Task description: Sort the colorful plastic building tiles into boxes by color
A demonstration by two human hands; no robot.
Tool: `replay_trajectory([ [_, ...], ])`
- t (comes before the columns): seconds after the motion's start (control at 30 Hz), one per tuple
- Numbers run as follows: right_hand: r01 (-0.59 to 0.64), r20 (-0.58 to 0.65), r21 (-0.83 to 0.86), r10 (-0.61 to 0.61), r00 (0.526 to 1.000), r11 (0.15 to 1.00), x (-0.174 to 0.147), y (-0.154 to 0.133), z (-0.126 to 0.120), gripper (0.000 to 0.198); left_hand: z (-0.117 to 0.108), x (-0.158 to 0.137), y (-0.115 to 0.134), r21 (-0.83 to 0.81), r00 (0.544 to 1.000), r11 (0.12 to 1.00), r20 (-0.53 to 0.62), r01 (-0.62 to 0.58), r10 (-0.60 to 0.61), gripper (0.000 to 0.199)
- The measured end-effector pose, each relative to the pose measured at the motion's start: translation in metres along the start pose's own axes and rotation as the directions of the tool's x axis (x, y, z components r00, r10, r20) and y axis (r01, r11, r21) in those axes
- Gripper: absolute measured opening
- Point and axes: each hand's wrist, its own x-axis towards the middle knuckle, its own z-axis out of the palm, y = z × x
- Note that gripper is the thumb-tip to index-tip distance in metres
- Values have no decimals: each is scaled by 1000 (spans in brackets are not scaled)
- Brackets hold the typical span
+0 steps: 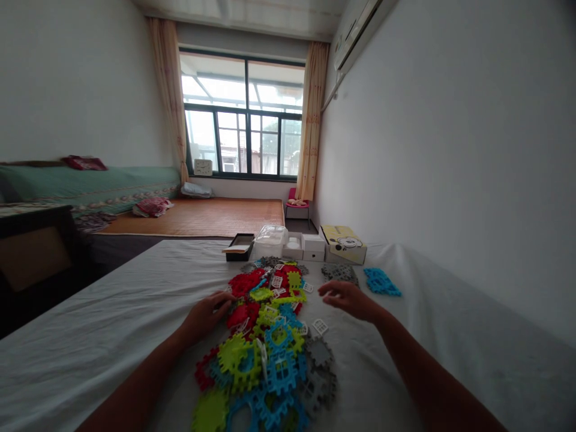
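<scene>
A long heap of toothed plastic building panels lies on the cloth in front of me, with red panels (243, 316), lime green panels (234, 353), blue panels (282, 369) and grey panels (320, 353). Small white lattice window pieces (320, 326) are scattered among and beside them. My left hand (210, 312) is at the left edge of the heap, its fingertips by the red panels, thumb and fingers apart. To the right of the heap, my right hand (345, 298) hovers with loosely bent fingers and nothing visible in them. Near it are a grey stack (339, 273) and a blue stack (381, 282).
Along the table's far edge stand a black box (240, 247), a clear plastic container (270, 241), white boxes (313, 246) and a yellow cartoon box (344, 244). A pale cloth (135, 288) covers the table. Beyond are a bed (225, 216) and a pink chair (297, 203).
</scene>
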Motion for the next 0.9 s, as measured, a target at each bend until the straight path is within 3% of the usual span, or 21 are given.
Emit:
replay_trajectory([
  [0.1,196,253,-26,-183,950,980,-3,-40,33,68,-1,0,3,-4,1000,1000,6,1,-1,31],
  [0.2,346,364,-116,-284,887,931,-6,-62,57,102,-2,0,6,-7,1000,1000,17,3,-2,32],
  [0.27,383,412,-171,-287,865,908,-7,-67,68,105,-2,0,7,-9,1000,1000,13,1,-1,32],
  [0.37,422,445,-223,-294,846,879,-7,-68,76,91,-2,0,7,-9,1000,1000,-3,0,0,33],
  [0.5,433,390,-228,-326,861,872,-6,-61,71,83,-1,0,5,-8,1000,1000,6,4,-4,33],
  [0.7,360,226,-277,-304,925,891,-3,-36,57,74,-1,1,4,14,1000,1000,19,19,-19,33],
  [0.9,226,62,-120,-220,974,967,3,-10,45,72,2,1,-3,9,1000,1000,12,1,-1,32],
])
